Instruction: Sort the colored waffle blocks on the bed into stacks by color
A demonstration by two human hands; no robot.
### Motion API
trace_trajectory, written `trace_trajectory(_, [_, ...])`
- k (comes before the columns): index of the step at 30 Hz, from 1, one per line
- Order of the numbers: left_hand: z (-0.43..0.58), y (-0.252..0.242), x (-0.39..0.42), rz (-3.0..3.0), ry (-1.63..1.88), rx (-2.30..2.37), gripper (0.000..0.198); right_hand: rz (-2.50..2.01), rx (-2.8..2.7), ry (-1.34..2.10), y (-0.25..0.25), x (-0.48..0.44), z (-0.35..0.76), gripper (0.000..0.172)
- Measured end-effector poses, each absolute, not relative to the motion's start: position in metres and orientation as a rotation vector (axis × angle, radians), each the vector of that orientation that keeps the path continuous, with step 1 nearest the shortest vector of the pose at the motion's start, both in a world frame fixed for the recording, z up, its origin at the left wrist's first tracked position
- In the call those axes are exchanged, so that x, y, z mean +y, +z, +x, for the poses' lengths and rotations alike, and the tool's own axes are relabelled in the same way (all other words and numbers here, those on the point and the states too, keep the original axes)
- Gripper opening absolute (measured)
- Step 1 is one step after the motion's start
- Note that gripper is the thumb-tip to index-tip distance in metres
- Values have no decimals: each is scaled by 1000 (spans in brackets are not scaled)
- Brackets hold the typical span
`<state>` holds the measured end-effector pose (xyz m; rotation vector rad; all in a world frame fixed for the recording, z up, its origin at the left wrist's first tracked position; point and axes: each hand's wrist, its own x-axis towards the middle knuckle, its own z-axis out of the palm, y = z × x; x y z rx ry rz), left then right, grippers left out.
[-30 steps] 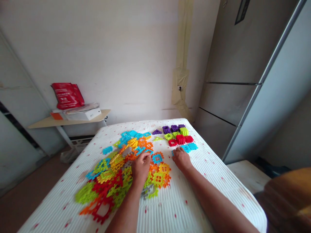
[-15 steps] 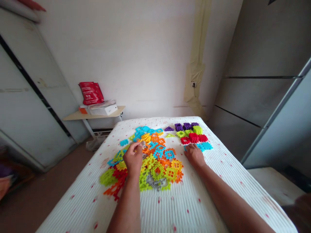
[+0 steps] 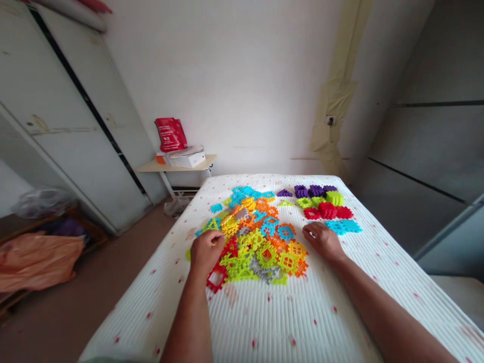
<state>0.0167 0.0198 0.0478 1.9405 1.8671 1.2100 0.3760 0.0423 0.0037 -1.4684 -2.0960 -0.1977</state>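
A heap of flat, notched plastic building pieces (image 3: 247, 242) in lime, yellow, orange, light blue, red and grey is spread over the bed-like surface. At its left edge is my left hand (image 3: 206, 248), fingers closed in a pinch; anything between them is hidden. My right hand (image 3: 325, 242) rests right of the heap, just in front of the light blue pieces (image 3: 347, 227). Its thumb and fingers curl together around a small gap, and I cannot make out anything held. Beyond lie red pieces (image 3: 333, 210), lime pieces (image 3: 316, 201) and purple pieces (image 3: 315, 190), grouped by colour.
The pieces lie on a white ribbed cover (image 3: 280, 322) with red specks. Behind it on the left, a small table (image 3: 151, 166) bears a white box (image 3: 189, 160) and a red bag (image 3: 171, 134). Grey cabinets (image 3: 79, 131) stand to the left.
The view has turned left. My left hand has drawn back from the heap's middle to its near left edge. My right hand has shifted slightly back from the light blue pieces.
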Motion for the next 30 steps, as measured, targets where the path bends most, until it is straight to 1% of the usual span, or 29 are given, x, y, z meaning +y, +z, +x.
trace_trajectory(3, [19,48,13,2116,935,1883,16,-1475,-2115,-188,3,43,375,30])
trace_trajectory(7, [34,52,9,2260,692,1886,32,-1473,-2135,-172,4,43,373,30])
trace_trajectory(11, [41,51,9,2271,566,1922,35,-1488,-2144,-165,5,42,373,28])
trace_trajectory(17, [37,39,18,2264,715,1817,42,-1516,-2144,-149,6,42,369,23])
trace_trajectory(23, [37,24,28,2210,920,1739,46,-1553,-2161,-141,9,40,365,22])
trace_trajectory(30, [39,22,30,2261,1217,1557,45,-1509,-2115,-110,14,37,363,23])
